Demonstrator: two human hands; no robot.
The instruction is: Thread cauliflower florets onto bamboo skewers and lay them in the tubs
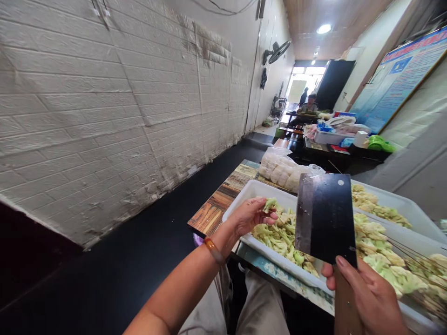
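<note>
My left hand (252, 216) is over the near white tray (245, 188), its fingers closed on a small cauliflower floret (270, 204). Beneath it, cut cauliflower pieces (282, 237) fill the tray. My right hand (366, 288) grips the wooden handle of a cleaver (324, 218), whose broad dark blade stands upright in front of the trays. The blade hides part of the cauliflower behind it. To its right, larger cauliflower chunks (373, 242) lie in a second white tray (415, 316), with thin skewers (415, 256) across them.
A plastic bag of round pale items (282, 170) sits on the patterned wooden table (213, 209) behind the trays. Another white tray (408, 204) stands at the right. Further back are a cluttered table (335, 144) and a seated person (309, 104). A brick-patterned wall (139, 102) runs along the left.
</note>
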